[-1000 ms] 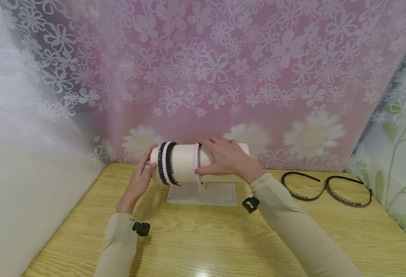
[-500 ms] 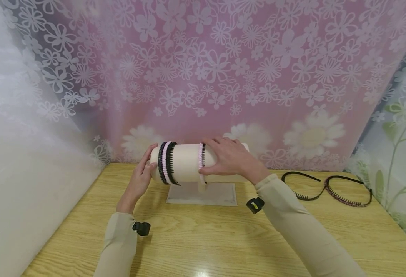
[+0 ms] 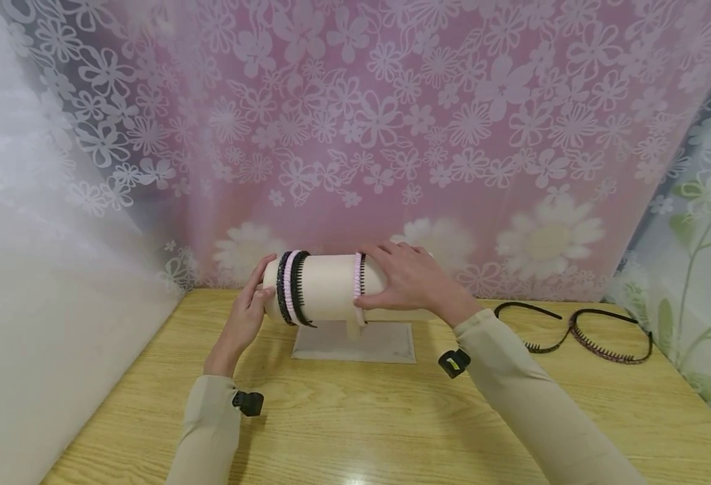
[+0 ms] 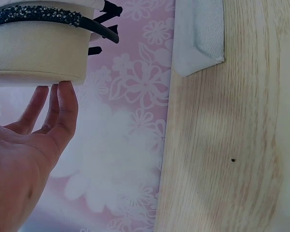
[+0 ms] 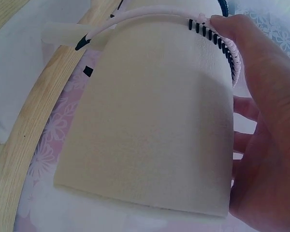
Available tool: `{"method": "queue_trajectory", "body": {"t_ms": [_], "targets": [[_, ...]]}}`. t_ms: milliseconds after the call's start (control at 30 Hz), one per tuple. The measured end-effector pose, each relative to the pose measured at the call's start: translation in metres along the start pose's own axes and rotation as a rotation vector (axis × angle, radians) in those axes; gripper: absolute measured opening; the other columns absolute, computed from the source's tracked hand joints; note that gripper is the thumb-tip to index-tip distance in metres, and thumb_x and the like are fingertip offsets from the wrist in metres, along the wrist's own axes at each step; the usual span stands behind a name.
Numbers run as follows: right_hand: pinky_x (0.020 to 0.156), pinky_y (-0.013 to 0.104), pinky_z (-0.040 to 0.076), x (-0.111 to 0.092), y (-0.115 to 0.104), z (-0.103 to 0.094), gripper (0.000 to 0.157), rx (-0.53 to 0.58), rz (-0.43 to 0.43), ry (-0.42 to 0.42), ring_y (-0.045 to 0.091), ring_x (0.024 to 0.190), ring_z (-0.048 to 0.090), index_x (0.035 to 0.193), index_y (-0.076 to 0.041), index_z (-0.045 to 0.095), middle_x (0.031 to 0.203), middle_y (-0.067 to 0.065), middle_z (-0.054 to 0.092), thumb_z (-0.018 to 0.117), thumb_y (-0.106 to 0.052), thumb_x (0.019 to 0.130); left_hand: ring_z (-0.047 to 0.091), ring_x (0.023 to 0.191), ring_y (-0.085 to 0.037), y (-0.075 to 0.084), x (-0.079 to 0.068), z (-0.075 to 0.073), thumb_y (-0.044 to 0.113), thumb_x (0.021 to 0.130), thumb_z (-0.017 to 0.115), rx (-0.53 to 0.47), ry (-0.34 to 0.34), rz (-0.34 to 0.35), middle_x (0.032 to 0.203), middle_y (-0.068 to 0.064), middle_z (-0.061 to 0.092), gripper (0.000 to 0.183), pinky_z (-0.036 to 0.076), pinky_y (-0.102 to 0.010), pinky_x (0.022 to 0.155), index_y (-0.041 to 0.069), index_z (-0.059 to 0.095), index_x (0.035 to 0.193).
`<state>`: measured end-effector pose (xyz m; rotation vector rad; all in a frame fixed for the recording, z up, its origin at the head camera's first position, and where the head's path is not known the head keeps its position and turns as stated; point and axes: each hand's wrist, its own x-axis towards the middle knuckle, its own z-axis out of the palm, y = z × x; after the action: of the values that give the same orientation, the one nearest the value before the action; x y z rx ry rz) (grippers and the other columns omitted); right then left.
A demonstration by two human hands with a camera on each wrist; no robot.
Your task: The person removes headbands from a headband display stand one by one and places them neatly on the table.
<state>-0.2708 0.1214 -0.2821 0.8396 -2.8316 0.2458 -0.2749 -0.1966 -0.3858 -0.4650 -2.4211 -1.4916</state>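
A cream, padded cylindrical headband stand (image 3: pixel 331 289) lies crosswise on its post over the table. My left hand (image 3: pixel 248 316) holds its left end, fingertips pressing on the end rim in the left wrist view. Close to that hand the cylinder wears a black glittery headband (image 4: pixel 36 16), a pink pleated headband (image 3: pixel 291 289) and a black toothed headband (image 3: pixel 298 289). Right of centre, my right hand (image 3: pixel 404 279) pinches another pink headband (image 3: pixel 358 279), its black teeth facing right. The right thumb lies on the pink band in the right wrist view; the other fingers go behind the cylinder.
A pale rectangular base (image 3: pixel 355 347) supports the stand on the wooden table (image 3: pixel 331 417). Two dark toothed headbands, a plain black one (image 3: pixel 528 306) and a purplish one (image 3: pixel 610 353), lie at the right. A pink floral curtain (image 3: pixel 355 135) hangs close behind.
My right hand has slid the pink headband a little to the right along the cylinder, away from the three at the left. My left hand has stayed in place.
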Motion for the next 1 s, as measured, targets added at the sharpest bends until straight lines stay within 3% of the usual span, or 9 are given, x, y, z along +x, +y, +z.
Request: {"method": "queue_trajectory", "body": {"t_ms": [167, 400, 1000], "targets": [[0.106, 0.063, 0.043, -0.001, 0.002, 0.0, 0.096, -0.005, 0.003, 0.0, 0.036, 0.126, 0.058, 0.156, -0.024, 0.041, 0.154, 0.01, 0.05, 0.072, -0.07, 0.078, 0.055, 0.115, -0.027, -0.001, 0.001, 0.0, 0.03, 0.11, 0.038, -0.003, 0.001, -0.003, 0.157, -0.004, 0.046, 0.053, 0.046, -0.042, 0.084, 0.048, 0.029, 0.159], [0.108, 0.063, 0.041, -0.005, 0.005, -0.002, 0.098, -0.021, 0.022, -0.013, 0.037, 0.13, 0.056, 0.158, -0.022, 0.039, 0.152, 0.013, 0.051, 0.069, -0.072, 0.078, 0.055, 0.117, -0.029, -0.003, 0.002, 0.0, 0.027, 0.109, 0.039, -0.01, 0.001, -0.001, 0.158, -0.006, 0.046, 0.054, 0.047, -0.039, 0.084, 0.037, 0.03, 0.162], [0.107, 0.064, 0.042, -0.014, 0.013, -0.006, 0.098, -0.033, 0.018, -0.016, 0.042, 0.136, 0.052, 0.159, -0.024, 0.036, 0.154, 0.018, 0.048, 0.069, -0.071, 0.08, 0.057, 0.126, -0.032, -0.003, 0.002, 0.0, 0.027, 0.109, 0.039, -0.025, 0.0, 0.003, 0.158, -0.01, 0.045, 0.055, 0.048, -0.047, 0.092, 0.04, 0.03, 0.161]]}}
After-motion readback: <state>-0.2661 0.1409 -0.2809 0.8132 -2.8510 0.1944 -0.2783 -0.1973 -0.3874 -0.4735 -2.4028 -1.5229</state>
